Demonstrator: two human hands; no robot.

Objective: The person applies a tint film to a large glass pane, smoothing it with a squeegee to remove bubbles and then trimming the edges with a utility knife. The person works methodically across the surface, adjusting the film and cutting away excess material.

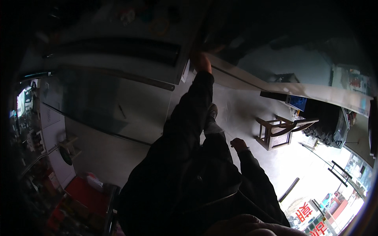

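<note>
My left arm in a black sleeve stretches up to where a dark cabinet with a long recessed strip (110, 51) meets a dark, glossy panel (271, 47). My left hand (201, 62) touches that junction, its fingers lost in shadow. Lower right, my right hand (238, 144) hangs loosely closed over the pale floor (244, 114), with nothing visible in it. My shoe (212, 114) shows beside the left sleeve.
A wooden chair (275, 131) stands on the right, near dark hanging items (323, 122) and a bright glass doorway (346, 177). On the left are cluttered shelves (29, 137), a low wooden stool (71, 145) and a red-topped surface (84, 196).
</note>
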